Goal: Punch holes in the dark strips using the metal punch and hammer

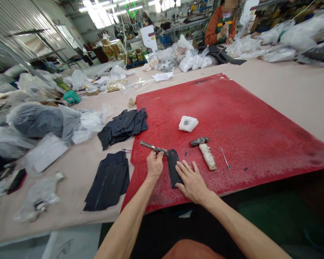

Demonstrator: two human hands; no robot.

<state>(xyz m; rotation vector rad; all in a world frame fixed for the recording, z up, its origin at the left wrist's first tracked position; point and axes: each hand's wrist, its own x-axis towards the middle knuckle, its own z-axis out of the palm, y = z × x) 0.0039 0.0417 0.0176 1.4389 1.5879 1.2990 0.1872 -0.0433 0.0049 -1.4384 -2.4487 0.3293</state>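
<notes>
My left hand (154, 165) is closed around a metal punch (148, 145), held nearly level, its right end at the top of a dark flat piece (174, 171). This piece lies on the red mat (245, 118) and has a small red slot near its upper edge, where the mat seems to show through. My right hand (193, 181) rests flat on the piece's right side, fingers stretched out. Right of that hand lie a hammer (207, 154) with a white-wrapped handle and a thin metal rod with a looped end (224, 158).
A white block (188, 124) with small metal bits stands on the mat. To the left are a heap of dark pieces (126, 124) and a neater stack (108, 183). Plastic bags (40, 120) crowd the table's left and far sides. A person (221, 25) is across the table.
</notes>
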